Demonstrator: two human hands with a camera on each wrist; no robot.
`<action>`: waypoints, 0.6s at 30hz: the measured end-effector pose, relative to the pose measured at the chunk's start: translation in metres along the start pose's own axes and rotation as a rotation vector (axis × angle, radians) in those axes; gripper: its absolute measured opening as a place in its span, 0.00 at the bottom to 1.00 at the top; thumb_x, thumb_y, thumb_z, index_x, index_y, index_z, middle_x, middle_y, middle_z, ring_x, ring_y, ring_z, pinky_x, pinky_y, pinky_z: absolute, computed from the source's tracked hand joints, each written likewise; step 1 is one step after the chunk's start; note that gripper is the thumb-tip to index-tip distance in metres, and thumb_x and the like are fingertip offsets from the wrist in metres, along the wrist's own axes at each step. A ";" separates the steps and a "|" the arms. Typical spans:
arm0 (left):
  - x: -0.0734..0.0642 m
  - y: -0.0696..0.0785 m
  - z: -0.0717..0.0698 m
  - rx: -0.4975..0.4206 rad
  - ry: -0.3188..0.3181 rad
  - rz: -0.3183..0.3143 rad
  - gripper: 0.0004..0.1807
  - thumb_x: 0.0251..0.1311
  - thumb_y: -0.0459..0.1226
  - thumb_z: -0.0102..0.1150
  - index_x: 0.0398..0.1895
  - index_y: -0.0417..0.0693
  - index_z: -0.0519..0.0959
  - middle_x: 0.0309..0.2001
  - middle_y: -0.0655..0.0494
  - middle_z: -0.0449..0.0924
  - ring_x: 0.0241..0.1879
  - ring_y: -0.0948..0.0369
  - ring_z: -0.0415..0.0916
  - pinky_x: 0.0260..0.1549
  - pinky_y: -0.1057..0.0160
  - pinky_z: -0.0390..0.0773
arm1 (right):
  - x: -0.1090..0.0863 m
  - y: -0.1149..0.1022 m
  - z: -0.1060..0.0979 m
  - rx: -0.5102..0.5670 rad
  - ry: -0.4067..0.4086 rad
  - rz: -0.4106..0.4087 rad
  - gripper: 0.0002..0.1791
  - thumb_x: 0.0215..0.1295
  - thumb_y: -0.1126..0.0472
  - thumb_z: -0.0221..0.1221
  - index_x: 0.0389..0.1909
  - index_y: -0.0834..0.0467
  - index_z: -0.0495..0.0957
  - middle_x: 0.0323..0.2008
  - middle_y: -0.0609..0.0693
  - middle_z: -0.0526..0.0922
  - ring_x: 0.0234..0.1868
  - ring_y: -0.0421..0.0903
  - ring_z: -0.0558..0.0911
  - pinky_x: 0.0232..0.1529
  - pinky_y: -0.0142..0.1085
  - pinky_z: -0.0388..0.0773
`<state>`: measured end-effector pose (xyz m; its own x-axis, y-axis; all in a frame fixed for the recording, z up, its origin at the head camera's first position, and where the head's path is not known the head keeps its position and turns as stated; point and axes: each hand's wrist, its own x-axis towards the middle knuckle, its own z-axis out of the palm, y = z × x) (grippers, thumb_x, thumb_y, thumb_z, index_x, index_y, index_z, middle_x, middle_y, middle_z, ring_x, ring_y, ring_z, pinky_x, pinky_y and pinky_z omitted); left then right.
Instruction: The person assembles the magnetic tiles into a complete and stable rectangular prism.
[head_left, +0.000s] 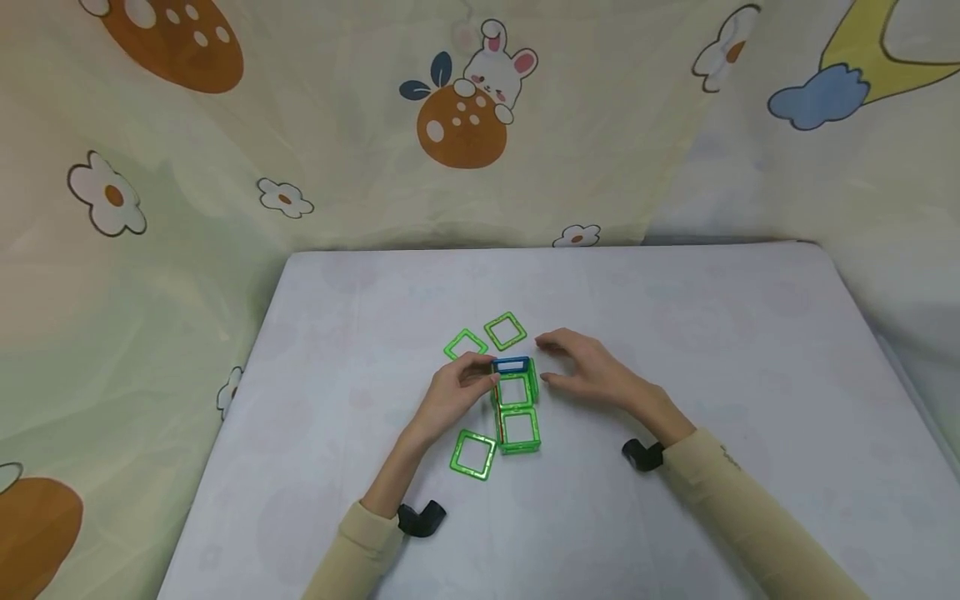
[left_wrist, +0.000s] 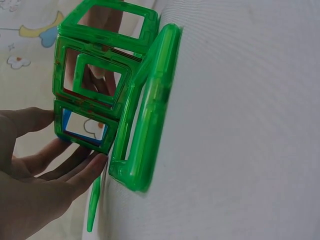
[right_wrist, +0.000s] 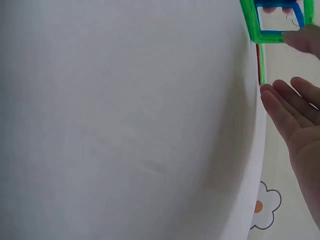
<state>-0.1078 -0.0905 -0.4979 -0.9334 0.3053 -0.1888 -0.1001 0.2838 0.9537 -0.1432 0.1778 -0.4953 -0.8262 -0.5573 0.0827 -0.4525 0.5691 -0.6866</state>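
A structure of green square magnetic tiles [head_left: 519, 450] stands at the middle of the table, with a blue tile [head_left: 512, 365] at its far end. My left hand [head_left: 457, 392] holds that far end from the left side, thumb and fingertips against the tiles, also seen in the left wrist view. On the opposite side, my right hand [head_left: 596, 371] lies close by with its fingers apart, gripping nothing. Whether its thumb touches the tile edge I cannot tell. Thin red edges show on the structure's left side.
Loose green tiles lie around the structure: one tile [head_left: 473, 455] at the near left, another tile [head_left: 506, 332] beyond the far end, and a third tile [head_left: 465, 342] partly behind my left hand. A white cloth [head_left: 675, 517] covers the table. Behind hangs a printed curtain [head_left: 337, 125].
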 end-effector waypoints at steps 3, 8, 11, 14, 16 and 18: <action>0.000 -0.001 0.000 0.003 -0.002 0.002 0.23 0.70 0.43 0.64 0.65 0.48 0.78 0.62 0.48 0.81 0.61 0.52 0.82 0.62 0.50 0.80 | 0.005 0.004 0.000 -0.003 0.019 0.015 0.30 0.62 0.64 0.71 0.64 0.66 0.74 0.60 0.59 0.81 0.61 0.55 0.82 0.64 0.50 0.79; -0.001 -0.001 0.000 0.000 0.002 0.003 0.22 0.70 0.43 0.63 0.64 0.47 0.78 0.62 0.47 0.81 0.61 0.52 0.81 0.62 0.50 0.80 | 0.015 0.006 -0.001 -0.026 0.043 0.016 0.30 0.63 0.64 0.71 0.64 0.66 0.75 0.60 0.59 0.82 0.61 0.55 0.81 0.64 0.50 0.79; -0.001 -0.001 0.000 -0.001 -0.002 -0.002 0.22 0.70 0.43 0.63 0.64 0.48 0.78 0.62 0.48 0.81 0.61 0.52 0.81 0.62 0.50 0.80 | 0.021 0.007 0.000 -0.052 0.037 0.035 0.29 0.64 0.63 0.70 0.65 0.66 0.74 0.61 0.60 0.81 0.62 0.56 0.81 0.66 0.50 0.78; -0.001 -0.001 0.000 -0.001 -0.007 -0.007 0.22 0.70 0.44 0.63 0.65 0.48 0.77 0.62 0.48 0.81 0.61 0.52 0.81 0.62 0.49 0.80 | 0.027 0.007 0.000 -0.069 0.020 0.062 0.31 0.64 0.62 0.71 0.66 0.65 0.74 0.63 0.60 0.80 0.65 0.56 0.79 0.68 0.50 0.75; -0.001 0.000 0.001 -0.005 -0.007 -0.007 0.23 0.70 0.44 0.63 0.65 0.48 0.77 0.63 0.48 0.80 0.62 0.52 0.81 0.62 0.49 0.79 | 0.032 0.007 0.000 -0.082 0.006 0.073 0.32 0.64 0.62 0.71 0.67 0.65 0.73 0.64 0.60 0.78 0.67 0.56 0.77 0.70 0.50 0.73; -0.001 0.000 0.000 -0.009 -0.006 -0.005 0.23 0.71 0.44 0.63 0.65 0.48 0.77 0.63 0.48 0.80 0.62 0.52 0.81 0.63 0.49 0.79 | 0.039 0.006 0.000 -0.093 -0.005 0.076 0.34 0.63 0.61 0.71 0.68 0.65 0.72 0.66 0.60 0.77 0.69 0.57 0.75 0.72 0.50 0.71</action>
<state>-0.1066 -0.0904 -0.4977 -0.9309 0.3089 -0.1951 -0.1080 0.2775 0.9546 -0.1780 0.1601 -0.4964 -0.8580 -0.5129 0.0291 -0.4177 0.6636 -0.6206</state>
